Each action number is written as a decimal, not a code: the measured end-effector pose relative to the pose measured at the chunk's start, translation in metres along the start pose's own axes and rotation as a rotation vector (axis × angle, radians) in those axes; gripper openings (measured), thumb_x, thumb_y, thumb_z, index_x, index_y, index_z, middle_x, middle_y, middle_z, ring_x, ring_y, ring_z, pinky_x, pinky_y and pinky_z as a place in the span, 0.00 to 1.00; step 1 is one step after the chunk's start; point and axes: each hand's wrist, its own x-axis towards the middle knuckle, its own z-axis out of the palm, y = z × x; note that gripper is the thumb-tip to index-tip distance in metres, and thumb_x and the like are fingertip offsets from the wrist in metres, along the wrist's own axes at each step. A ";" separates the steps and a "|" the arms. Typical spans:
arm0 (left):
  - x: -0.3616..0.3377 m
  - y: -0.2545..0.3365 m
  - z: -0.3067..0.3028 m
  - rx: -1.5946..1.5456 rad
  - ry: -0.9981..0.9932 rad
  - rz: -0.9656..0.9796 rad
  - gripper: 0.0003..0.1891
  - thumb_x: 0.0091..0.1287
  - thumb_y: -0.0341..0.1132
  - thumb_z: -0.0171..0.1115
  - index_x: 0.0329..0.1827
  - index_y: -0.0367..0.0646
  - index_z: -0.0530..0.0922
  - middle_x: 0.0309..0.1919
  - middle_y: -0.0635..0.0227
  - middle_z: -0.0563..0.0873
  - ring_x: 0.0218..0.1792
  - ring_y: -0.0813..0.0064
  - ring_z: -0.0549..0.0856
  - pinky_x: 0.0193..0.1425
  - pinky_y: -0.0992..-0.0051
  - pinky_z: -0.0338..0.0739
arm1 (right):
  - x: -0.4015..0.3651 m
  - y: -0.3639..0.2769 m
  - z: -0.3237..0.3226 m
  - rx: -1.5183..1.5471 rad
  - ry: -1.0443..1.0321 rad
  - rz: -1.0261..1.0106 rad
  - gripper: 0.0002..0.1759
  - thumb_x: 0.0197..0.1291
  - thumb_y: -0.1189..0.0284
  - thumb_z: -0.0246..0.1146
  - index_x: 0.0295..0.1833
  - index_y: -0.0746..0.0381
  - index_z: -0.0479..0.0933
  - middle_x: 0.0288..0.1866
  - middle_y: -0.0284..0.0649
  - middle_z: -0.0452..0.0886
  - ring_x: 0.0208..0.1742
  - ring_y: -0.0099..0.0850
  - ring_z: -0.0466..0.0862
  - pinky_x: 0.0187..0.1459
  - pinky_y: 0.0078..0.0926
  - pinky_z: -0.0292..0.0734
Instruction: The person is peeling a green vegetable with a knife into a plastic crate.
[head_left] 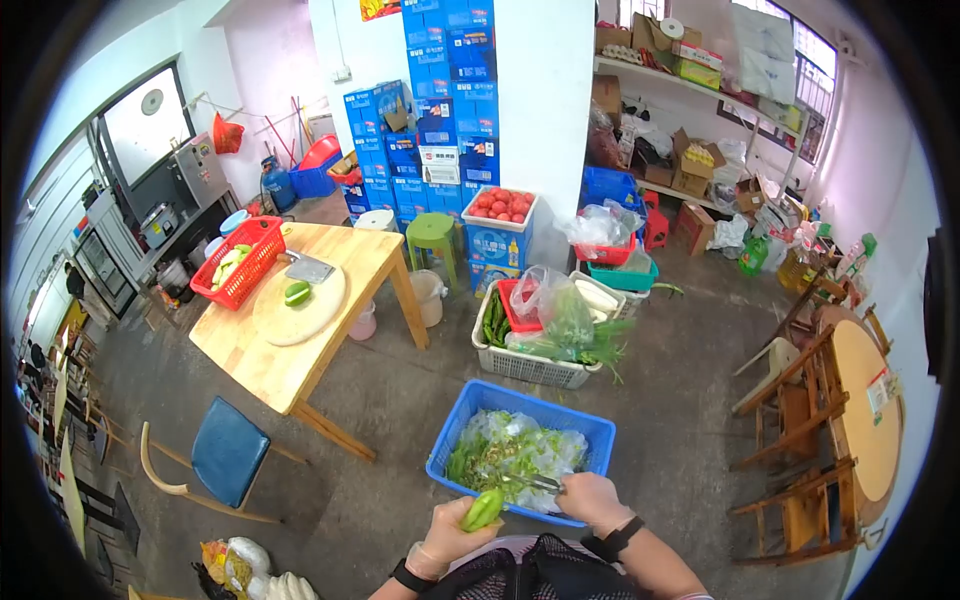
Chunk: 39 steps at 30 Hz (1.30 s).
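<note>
A light green vegetable (484, 509) is held in my left hand (455, 538), which is gloved and closed around its lower end. My right hand (594, 502), also gloved, grips a peeler (541, 483) whose metal end points left toward the vegetable. Both hands are at the near edge of a blue basket (604, 440), lined with clear plastic and holding green peelings and scraps (500, 445). On the wooden table (235, 345) at the left, a green vegetable piece (297, 293) and a cleaver (309, 268) lie on a round cutting board (325, 310).
A red basket (272, 262) of pale green pieces stands on the table. Beyond the blue basket is a white crate (540, 371) of vegetables. A blue chair (228, 450) stands left; bags (245, 565) lie at lower left. Wooden chairs and a round table (865, 410) are right.
</note>
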 end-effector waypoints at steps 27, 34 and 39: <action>-0.010 -0.018 -0.016 -1.063 -0.259 -0.813 0.18 0.64 0.34 0.66 0.53 0.34 0.77 0.38 0.64 0.86 0.33 0.76 0.86 0.38 0.77 0.82 | 0.006 0.018 0.026 -0.076 0.188 0.029 0.11 0.54 0.66 0.62 0.34 0.62 0.81 0.28 0.50 0.85 0.31 0.48 0.86 0.33 0.46 0.81; -0.008 -0.021 -0.004 -0.939 -0.205 -0.829 0.19 0.62 0.35 0.69 0.53 0.34 0.77 0.39 0.64 0.86 0.33 0.76 0.86 0.38 0.77 0.82 | -0.012 -0.034 0.012 0.053 0.187 -0.174 0.12 0.54 0.64 0.63 0.32 0.63 0.80 0.28 0.51 0.84 0.31 0.49 0.86 0.35 0.47 0.81; -0.012 -0.027 -0.005 -0.940 -0.249 -0.777 0.17 0.63 0.32 0.68 0.53 0.36 0.78 0.40 0.65 0.86 0.35 0.75 0.87 0.40 0.76 0.83 | -0.001 -0.017 0.022 -0.030 0.182 -0.097 0.11 0.53 0.65 0.61 0.32 0.63 0.80 0.28 0.52 0.84 0.32 0.49 0.86 0.36 0.48 0.80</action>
